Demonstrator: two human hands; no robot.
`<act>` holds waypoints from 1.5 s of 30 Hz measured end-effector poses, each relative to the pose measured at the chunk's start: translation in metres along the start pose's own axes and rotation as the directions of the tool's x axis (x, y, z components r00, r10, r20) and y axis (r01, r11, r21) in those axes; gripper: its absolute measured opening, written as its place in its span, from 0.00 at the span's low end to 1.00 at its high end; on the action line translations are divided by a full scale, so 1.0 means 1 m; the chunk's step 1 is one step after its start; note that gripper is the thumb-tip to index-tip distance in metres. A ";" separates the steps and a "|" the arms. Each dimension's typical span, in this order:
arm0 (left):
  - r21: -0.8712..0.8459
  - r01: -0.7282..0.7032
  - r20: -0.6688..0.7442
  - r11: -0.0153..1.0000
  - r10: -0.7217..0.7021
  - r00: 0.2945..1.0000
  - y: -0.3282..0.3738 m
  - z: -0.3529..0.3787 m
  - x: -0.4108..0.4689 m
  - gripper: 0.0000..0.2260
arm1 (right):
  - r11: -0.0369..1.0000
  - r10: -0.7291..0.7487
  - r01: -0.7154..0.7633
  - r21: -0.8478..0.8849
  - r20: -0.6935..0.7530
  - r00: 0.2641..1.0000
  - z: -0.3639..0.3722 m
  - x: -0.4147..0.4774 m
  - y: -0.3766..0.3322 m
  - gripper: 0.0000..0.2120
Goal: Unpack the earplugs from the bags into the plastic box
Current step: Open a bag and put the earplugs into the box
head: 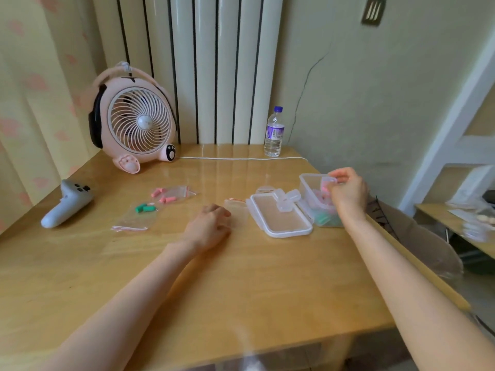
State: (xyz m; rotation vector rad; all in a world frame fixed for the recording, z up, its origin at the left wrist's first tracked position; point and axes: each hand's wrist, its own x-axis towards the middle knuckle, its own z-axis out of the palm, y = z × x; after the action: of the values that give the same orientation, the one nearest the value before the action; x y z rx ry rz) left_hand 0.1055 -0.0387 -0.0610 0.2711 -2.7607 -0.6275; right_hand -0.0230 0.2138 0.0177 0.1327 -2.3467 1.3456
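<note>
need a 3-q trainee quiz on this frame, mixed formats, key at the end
1. True or false: the lid is closed on the plastic box.
2. The right hand, pinching a small clear item, is over: A) the lid B) the plastic box C) neither.
3. What colour are the earplugs in the far bag, and those in the near bag, both left of the left hand?
Key: 1 false; 2 B; 3 pink in the far bag, green in the near bag.
</note>
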 end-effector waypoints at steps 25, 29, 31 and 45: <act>-0.870 -0.092 -0.092 0.485 0.025 0.995 0.132 -0.016 -0.047 0.05 | 0.891 -0.278 0.026 0.453 0.499 0.821 -0.060 -0.068 -0.007 0.07; -0.859 -0.048 0.011 0.510 0.113 0.994 0.162 0.011 -0.057 0.05 | 0.949 -0.164 0.004 0.316 0.481 0.861 -0.113 -0.078 0.035 0.05; -0.843 -0.068 0.035 0.534 0.180 0.983 0.178 0.025 -0.062 0.03 | 0.967 -0.091 -0.049 0.250 0.517 0.851 -0.144 -0.085 0.058 0.04; -0.704 -0.321 0.010 0.633 0.460 0.888 0.258 0.074 -0.097 0.04 | 0.897 0.426 -0.203 -0.392 0.648 0.631 -0.229 -0.155 0.245 0.05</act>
State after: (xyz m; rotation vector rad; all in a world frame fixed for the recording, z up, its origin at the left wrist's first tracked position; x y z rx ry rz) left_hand 0.1426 0.2427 -0.0330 -0.5801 -2.3803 -1.5361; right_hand 0.1187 0.5154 -0.1415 0.1946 -3.3637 1.2161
